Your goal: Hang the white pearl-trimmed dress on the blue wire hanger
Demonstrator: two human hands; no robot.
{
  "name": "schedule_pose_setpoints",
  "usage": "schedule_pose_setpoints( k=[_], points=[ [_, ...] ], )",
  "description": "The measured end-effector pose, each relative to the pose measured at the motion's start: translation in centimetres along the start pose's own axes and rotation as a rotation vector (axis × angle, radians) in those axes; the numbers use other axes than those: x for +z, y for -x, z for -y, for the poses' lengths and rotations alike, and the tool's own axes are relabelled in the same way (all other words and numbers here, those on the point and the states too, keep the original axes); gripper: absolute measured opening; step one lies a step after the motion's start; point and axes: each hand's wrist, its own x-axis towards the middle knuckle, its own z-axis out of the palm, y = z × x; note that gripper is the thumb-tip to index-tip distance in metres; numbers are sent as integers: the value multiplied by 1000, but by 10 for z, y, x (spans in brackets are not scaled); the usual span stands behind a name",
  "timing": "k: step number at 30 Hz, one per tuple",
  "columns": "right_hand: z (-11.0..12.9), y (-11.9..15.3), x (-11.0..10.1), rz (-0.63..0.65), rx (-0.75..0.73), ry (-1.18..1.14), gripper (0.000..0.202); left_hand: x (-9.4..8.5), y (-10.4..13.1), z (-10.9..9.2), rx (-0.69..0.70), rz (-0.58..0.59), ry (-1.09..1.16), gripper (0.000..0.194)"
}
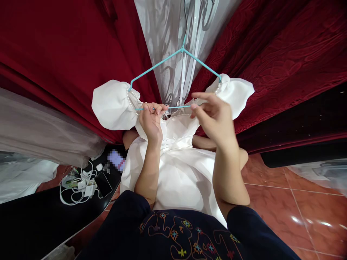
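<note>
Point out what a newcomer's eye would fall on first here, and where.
The white dress with puffed sleeves stands out in the centre, framed by deep red cloth on both sides. At its neckline, a turquoise hanger has its lower bar at the left hand and right hand. White cables lie tangled on a black surface at left.

Red fabric (67, 43) hangs both sides; black bench (29, 216) left, white cables (84, 176), dark phone (103, 185) on it; reddish tiled floor (267, 202).

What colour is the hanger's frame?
The hanger's frame is light turquoise, shown in the head view.
</note>
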Motion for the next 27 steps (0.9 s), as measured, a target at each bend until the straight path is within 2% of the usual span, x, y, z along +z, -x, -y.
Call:
schedule_pose_setpoints(
  k=[2, 5, 9, 12, 15, 17, 18, 19, 20, 23, 24, 25, 27],
  points=[
    [-14, 3, 13, 51, 47, -45, 42, -1, 0, -1, -8, -2, -6, 48],
    [-32, 7, 27, -4, 59, -147, 41, -5, 1, 0, -38, 16, -21, 47],
    [-41, 11, 32, -104, 15, -177, 39, -15, -1, 3, -138, 107, -21, 38],
    [-42, 10, 31, -143, -3, -171, 41, -27, -3, 3, -263, 163, -179, 35],
    [-43, 8, 30, -148, -12, -189, 39, -37, -2, -5, -361, 332, -435, 45],
    [-44, 8, 30, -159, -21, -190, 39, -38, 2, -14, -333, 494, -517, 45],
    [-44, 8, 31, -167, -26, -186, 39, -36, 5, -19, -276, 536, -526, 43],
    [-44, 8, 31, -172, -30, -181, 40, -33, 7, -23, -187, 521, -520, 41],
    [-44, 9, 31, -172, -31, -178, 40, -30, 9, -27, -74, 449, -512, 38],
    [-39, 12, 31, -151, -19, -185, 39, -21, 7, -28, 379, 109, -529, 29],
    [-37, 14, 31, -138, -12, -190, 37, -20, 4, -26, 522, 29, -562, 26],
    [-35, 15, 30, -123, -5, -194, 36, -21, 0, -23, 638, -19, -615, 25],
    [-31, 18, 28, -105, -1, -198, 34, -27, -8, -16, 779, -73, -762, 26]
  ],
)
